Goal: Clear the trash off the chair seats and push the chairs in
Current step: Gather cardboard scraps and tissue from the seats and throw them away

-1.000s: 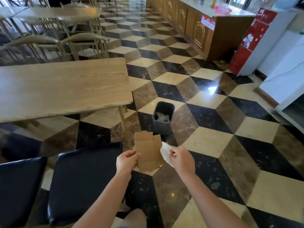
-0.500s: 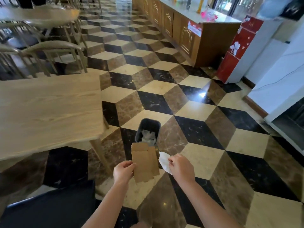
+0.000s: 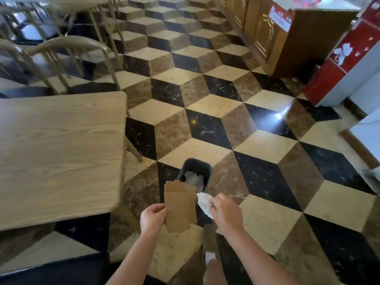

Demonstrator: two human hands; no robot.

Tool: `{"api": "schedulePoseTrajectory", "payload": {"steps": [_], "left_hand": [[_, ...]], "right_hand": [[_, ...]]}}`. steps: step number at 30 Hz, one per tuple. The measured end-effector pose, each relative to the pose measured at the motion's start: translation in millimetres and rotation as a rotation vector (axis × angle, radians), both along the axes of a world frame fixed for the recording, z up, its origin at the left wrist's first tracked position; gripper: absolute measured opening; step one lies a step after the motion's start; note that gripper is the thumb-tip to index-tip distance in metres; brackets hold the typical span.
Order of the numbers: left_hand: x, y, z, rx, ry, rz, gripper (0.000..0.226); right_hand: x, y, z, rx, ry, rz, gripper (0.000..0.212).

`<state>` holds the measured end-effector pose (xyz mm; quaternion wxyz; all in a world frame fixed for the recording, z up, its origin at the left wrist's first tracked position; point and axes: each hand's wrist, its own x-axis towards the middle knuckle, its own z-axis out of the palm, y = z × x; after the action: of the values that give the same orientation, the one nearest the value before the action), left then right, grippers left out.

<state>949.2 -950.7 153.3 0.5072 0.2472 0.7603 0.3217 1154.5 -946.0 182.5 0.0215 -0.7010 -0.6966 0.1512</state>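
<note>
My left hand (image 3: 153,218) grips a flattened brown cardboard piece (image 3: 180,206) by its lower left edge. My right hand (image 3: 225,212) pinches a crumpled white paper napkin (image 3: 203,202). Both are held just in front of a small dark trash bin (image 3: 196,164) standing on the floor, with white paper inside it. The cardboard hides the bin's near rim. A black chair seat (image 3: 51,270) shows at the bottom left, under the near edge of the wooden table (image 3: 57,149).
Metal-framed chairs (image 3: 72,58) stand beyond the table at the upper left. A wooden counter (image 3: 283,38) and a red-and-white cabinet (image 3: 345,64) line the right side. Patterned tiled floor (image 3: 267,171) spreads to the right of the bin.
The view has moved forward toward the bin, which now lies right beyond my hands. Most of the black chair seats have dropped out of view. Both hands keep their hold.
</note>
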Motion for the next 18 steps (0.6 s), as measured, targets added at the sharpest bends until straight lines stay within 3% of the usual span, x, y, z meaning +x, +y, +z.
{"api": "schedulePoseTrajectory", "payload": {"steps": [8,12,18], "left_hand": [[40,107,-31,-0.036,0.192,-0.008,0.007],[56,171,-57,-0.046,0.303,-0.118,0.007],[66,236,-151,0.055,0.598,-0.421,0.017]], "right_hand": [[41,133,-59,-0.096,0.149,-0.010,0.020],[55,200,-97,-0.186,0.147,-0.008,0.021],[70,280,-179,-0.267,0.125,-0.078,0.020]]}}
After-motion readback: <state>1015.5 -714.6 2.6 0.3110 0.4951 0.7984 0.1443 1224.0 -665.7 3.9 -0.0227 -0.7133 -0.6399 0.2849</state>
